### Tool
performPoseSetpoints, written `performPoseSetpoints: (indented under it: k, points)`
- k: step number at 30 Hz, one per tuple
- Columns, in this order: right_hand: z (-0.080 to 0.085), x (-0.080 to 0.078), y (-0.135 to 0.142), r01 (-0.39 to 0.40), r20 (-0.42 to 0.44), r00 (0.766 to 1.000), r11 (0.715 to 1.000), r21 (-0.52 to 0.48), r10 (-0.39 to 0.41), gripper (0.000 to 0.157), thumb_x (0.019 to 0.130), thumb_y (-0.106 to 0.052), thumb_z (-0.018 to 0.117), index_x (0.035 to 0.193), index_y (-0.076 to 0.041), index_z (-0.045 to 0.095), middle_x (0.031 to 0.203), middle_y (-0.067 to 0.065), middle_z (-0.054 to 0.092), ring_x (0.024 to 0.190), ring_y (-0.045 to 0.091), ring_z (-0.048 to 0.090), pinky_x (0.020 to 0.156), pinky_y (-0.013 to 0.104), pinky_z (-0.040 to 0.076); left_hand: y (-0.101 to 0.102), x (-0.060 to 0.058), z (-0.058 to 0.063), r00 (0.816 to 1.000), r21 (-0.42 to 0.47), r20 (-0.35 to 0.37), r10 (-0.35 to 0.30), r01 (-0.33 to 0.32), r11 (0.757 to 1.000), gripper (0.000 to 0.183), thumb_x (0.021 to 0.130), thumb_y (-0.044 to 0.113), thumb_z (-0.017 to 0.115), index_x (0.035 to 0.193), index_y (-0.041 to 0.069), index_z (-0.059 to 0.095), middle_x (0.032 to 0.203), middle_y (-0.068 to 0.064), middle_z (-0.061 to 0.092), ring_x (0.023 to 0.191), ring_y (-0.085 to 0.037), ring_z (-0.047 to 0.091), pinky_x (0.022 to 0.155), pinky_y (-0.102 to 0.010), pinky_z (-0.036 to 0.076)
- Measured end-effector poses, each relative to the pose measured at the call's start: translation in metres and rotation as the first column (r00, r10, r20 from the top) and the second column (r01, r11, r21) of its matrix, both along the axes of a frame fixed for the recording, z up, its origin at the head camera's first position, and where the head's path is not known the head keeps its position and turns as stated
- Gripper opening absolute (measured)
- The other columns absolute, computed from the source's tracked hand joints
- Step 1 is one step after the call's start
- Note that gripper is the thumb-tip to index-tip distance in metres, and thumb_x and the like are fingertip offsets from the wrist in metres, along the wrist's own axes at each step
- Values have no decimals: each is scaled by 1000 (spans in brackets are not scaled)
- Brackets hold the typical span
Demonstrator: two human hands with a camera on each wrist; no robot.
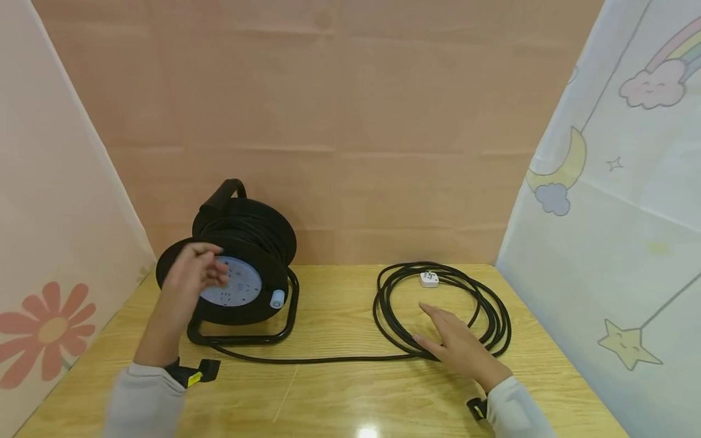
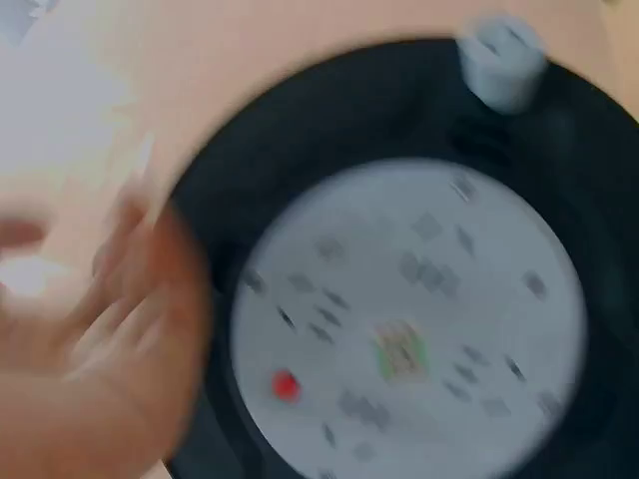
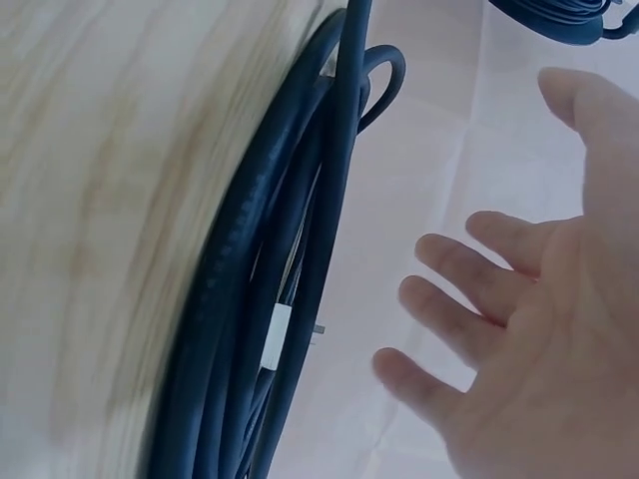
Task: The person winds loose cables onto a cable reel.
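A black cable reel (image 1: pixel 257 311) stands at the left on a tubular frame, its round pale socket panel (image 1: pixel 243 287) facing the front. My left hand (image 1: pixel 185 277) hovers in front of the reel's left side, fingers loosely bent and holding nothing; it is blurred in the left wrist view. A pale knob (image 1: pixel 277 298) sits on the reel's rim. At the right, black cable (image 3: pixel 213 299) lies in loose loops on the table, a white plug (image 1: pixel 429 279) within them. Over the near side of these loops is my right hand (image 1: pixel 462 348), fingers spread, palm bare.
A single cable run (image 1: pixel 328 360) crosses the wooden table (image 1: pixel 334 401) from the reel's base to the loops. Behind stands a plain tan backdrop (image 1: pixel 383 152). Printed sheets close off the left (image 1: pixel 60 182) and right (image 1: pixel 619 231) sides.
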State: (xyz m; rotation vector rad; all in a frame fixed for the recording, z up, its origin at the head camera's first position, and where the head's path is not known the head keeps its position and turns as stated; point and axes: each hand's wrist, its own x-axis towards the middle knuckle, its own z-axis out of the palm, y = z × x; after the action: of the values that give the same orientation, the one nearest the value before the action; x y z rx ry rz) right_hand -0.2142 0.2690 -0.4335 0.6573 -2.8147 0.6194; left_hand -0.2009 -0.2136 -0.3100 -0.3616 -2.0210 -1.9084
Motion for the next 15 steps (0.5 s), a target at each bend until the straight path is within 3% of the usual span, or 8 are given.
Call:
performPoseSetpoints:
  k: [1,2,4,5,8,15]
  points:
    - [0,0,-1,-4,-8,1000,1000,-8,4,73,100,-51,57,154,-7,36,149,17,46,133,43,45,103,66,37,-1,0,-7,996,-139,83,-35,46,989,39,111,27,34,130,-6,45,99,-16,58,80,-20,63,72,-25,56]
    - [0,-1,-2,-12,-17,1000,1000,-19,11,72,100,-50,58,154,-7,37,149,16,47,133,43,45,103,66,37,-2,-1,-14,987,-266,151,-59,98,959,47,111,33,34,132,-8,45,101,-17,59,81,-21,63,72,-26,56]
    - [1,-2,-5,-23,-28,999,999,-35,22,71,99,-49,58,154,-9,38,149,15,47,133,41,46,103,65,37,0,-2,-27,955,-402,289,-64,182,897,59,109,44,35,135,-8,47,104,-16,60,83,-22,63,72,-29,57]
    - [2,-2,-6,-31,-37,999,999,-41,30,70,100,-49,59,154,-9,38,149,14,48,133,41,46,103,65,38,2,-4,-32,937,-424,343,-61,212,881,62,108,47,36,135,-8,48,105,-16,61,84,-24,63,73,-31,57]
    - [3,-3,-10,-54,-52,997,997,-54,51,68,100,-47,59,154,-11,39,148,12,49,132,39,47,102,64,40,8,-8,-45,906,-437,423,-34,237,868,66,107,51,38,130,-8,56,102,-14,64,85,-26,65,74,-34,58]
    - [4,-5,-14,-65,-48,997,996,-60,62,66,101,-47,58,153,-12,40,148,11,49,132,38,48,102,65,38,28,-18,-60,848,-341,522,-84,298,892,71,104,58,40,119,-7,63,96,-14,67,84,-26,67,75,-36,58]
